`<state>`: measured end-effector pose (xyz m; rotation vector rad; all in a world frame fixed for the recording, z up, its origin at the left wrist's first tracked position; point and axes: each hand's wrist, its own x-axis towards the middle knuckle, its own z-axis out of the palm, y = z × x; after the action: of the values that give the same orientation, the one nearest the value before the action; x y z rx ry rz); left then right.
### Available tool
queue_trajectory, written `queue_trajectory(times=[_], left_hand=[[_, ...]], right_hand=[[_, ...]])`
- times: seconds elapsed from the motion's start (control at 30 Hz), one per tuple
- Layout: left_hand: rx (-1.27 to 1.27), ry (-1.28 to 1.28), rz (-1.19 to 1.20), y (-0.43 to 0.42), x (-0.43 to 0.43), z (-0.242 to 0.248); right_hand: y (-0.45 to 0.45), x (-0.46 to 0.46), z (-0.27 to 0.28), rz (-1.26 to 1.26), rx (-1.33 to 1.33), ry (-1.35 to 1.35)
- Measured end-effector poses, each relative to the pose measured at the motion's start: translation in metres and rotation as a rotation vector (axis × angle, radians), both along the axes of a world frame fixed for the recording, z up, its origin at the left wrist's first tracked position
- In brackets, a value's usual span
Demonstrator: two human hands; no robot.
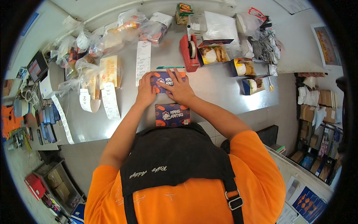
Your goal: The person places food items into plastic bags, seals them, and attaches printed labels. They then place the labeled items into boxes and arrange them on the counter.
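A closed dark-blue and orange cardboard food box [161,76] lies on the steel table before me. My left hand [146,89] grips its left side, fingers at the far corner and thumb near the front edge. Splayed across the lid is my right hand [181,89], which covers the box's right part. A second closed food box [172,115] of the same print sits nearer my body, apart from the first. Just beyond the handled box lies a green pen [170,67]. A long printed receipt [143,60] is beside it on the left.
A red tape dispenser [190,54] stands right of the pen. Farther right are three open food boxes [214,54] and yellow-handled scissors [270,85]. Bagged orders [112,42] crowd the back left, near a paper bag [109,71] and a receipt printer [50,84].
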<state>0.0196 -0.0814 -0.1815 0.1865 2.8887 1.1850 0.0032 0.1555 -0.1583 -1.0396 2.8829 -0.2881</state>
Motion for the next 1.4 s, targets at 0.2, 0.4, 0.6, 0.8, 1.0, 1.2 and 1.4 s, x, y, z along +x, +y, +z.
queue_trajectory(times=[0.2, 0.4, 0.6, 0.8, 1.0, 1.2, 1.4], left_hand=[[-0.38, -0.183, -0.339, -0.002, -0.035, 0.041], [-0.351, -0.014, -0.394, 0.02, -0.051, 0.029], [-0.167, -0.072, -0.251, 0.011, -0.026, 0.074], [-0.219, -0.119, -0.474, 0.012, 0.063, 0.105], [-0.422, 0.074, -0.57, 0.039, 0.121, 0.081], [-0.48, 0.175, -0.445, 0.048, 0.103, 0.074], [-0.522, 0.138, -0.214, 0.038, 0.016, 0.074]], right_hand=[[0.031, -0.031, 0.007, -0.086, -0.517, -0.204], [0.114, -0.063, 0.002, -0.71, -0.613, 0.245], [0.181, -0.033, -0.028, -0.624, -0.355, 0.065], [0.2, 0.057, -0.006, -0.59, -0.497, 0.029], [0.223, 0.038, -0.032, -1.103, -0.831, 0.207], [0.292, 0.041, -0.053, -1.029, -0.924, -0.501], [0.281, 0.09, -0.074, -1.041, -0.979, -0.439]])
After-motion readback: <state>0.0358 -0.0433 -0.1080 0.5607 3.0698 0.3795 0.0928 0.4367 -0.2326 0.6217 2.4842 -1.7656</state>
